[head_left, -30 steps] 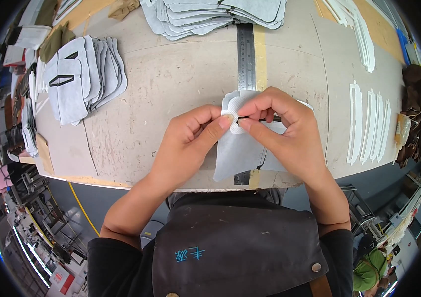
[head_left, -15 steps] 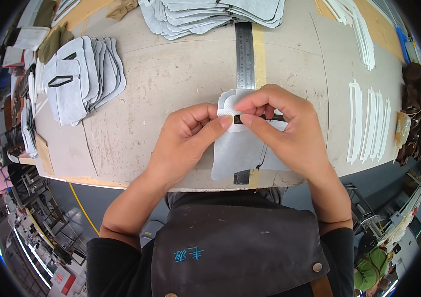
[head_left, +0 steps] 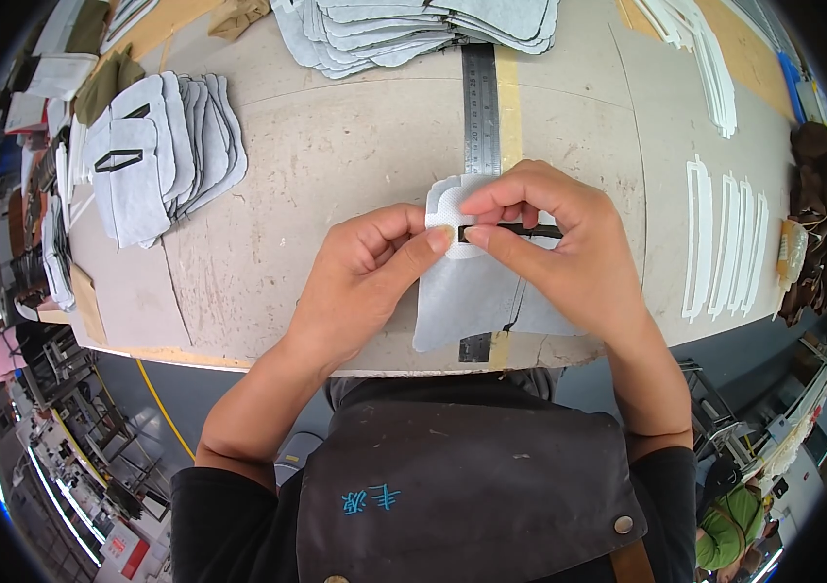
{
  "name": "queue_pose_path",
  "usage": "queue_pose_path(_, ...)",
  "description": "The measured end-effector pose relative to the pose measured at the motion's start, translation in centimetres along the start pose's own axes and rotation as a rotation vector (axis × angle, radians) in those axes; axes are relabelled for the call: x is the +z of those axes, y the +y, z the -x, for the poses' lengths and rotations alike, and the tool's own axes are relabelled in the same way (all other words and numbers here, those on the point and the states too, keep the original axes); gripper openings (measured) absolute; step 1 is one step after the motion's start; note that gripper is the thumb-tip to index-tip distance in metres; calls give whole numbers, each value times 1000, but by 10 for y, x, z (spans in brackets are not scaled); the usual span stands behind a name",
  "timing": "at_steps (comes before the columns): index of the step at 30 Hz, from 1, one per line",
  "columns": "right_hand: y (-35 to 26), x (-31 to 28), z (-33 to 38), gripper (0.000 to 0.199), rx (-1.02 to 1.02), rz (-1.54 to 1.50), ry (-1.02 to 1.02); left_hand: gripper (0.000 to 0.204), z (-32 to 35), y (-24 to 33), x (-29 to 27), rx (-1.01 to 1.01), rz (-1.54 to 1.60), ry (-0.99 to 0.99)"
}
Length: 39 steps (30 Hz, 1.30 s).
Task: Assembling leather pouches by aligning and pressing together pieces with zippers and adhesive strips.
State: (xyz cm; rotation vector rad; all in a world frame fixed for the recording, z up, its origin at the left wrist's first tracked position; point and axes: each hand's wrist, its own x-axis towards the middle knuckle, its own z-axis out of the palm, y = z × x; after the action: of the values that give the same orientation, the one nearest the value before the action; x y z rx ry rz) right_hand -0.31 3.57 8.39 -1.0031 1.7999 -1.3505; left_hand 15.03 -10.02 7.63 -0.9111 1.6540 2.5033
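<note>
A light grey panel (head_left: 462,301), seemingly fabric or thin leather, lies close to the table's front edge. A white textured patch (head_left: 447,207) sits at its upper left, beside a small black-edged opening. My left hand (head_left: 360,277) is closed on the panel's left side, thumb pressed on the patch at the left end of this opening. From the other side, my right hand (head_left: 573,253) pinches the opening's dark edge, with thumb and index fingertip close together. A black strip (head_left: 541,231) shows under the right fingers; its far end is hidden by the hand.
A steel ruler (head_left: 480,107) runs under the panel, beside yellow tape (head_left: 509,117). Stacks of grey panels lie at the back (head_left: 384,39) and left (head_left: 175,146). White narrow frames (head_left: 724,243) lie at right, near dark brown material (head_left: 814,214).
My right thumb has shifted slightly left over the opening, covering more of it. The panel's lower right part has spread a little to the right. My left hand has barely moved.
</note>
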Motion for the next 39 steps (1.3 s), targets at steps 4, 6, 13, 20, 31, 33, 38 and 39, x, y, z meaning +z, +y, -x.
queue_pose_path(4,0,-1,-3,17,16,-14,-35,22,1,1,0,-1,-4,-5)
queue_pose_path(6,0,0,-4,17,12,-13,-37,22,1,1,1,-2,12,5)
queue_pose_path(13,-3,1,-8,17,66,-37,-43,21,0,1,-3,-2,21,-17)
queue_pose_path(20,-2,0,-8,15,76,-76,-81,17,-3,2,-5,-63,65,-10)
queue_pose_path(31,7,3,-4,17,52,-23,-54,16,-2,-1,-10,-71,73,-2)
queue_pose_path(33,14,8,-1,18,-11,54,-17,13,-1,-4,-12,6,-540,207)
queue_pose_path(38,42,27,8,23,-370,428,58,24,-3,-27,-27,681,-1169,293)
queue_pose_path(39,46,30,9,23,-365,427,55,31,-4,-31,-29,886,-1244,202)
